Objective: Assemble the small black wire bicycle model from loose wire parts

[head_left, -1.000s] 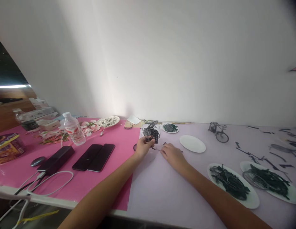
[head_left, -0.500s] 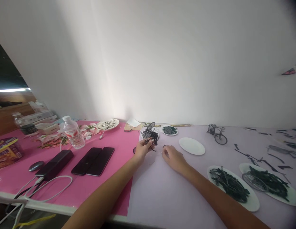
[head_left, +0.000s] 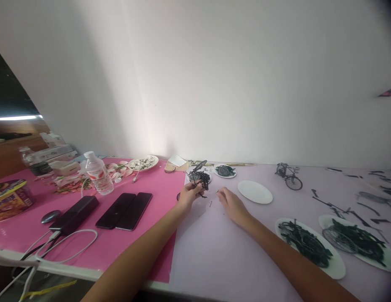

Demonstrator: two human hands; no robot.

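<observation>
My left hand point(head_left: 186, 197) is closed around a partly built black model bicycle point(head_left: 195, 184), held tilted just above the table, with a spoked wheel uppermost. Its outline blends with the dark parts on the white plate behind it. To the right, my right hand point(head_left: 231, 204) rests low over the pale sheet, thumb and fingers pinched. A tiny dark bit shows at its fingertips, too small to name. Between the hands a small thin dark piece point(head_left: 210, 204) lies on the sheet. A finished-looking model bicycle point(head_left: 289, 175) stands farther right.
An empty white plate point(head_left: 255, 192) lies right of my hands. Plates of dark parts point(head_left: 338, 268) sit front right, with loose parts point(head_left: 337, 205) behind. Left, on pink cover, are two phones point(head_left: 134, 212), a power bank point(head_left: 75, 216) with cables, and a water bottle point(head_left: 99, 174).
My right hand has drawn slightly up and right, its fingers straighter. The small thin piece now shows plainly on the sheet between my hands. The left hand keeps its hold.
</observation>
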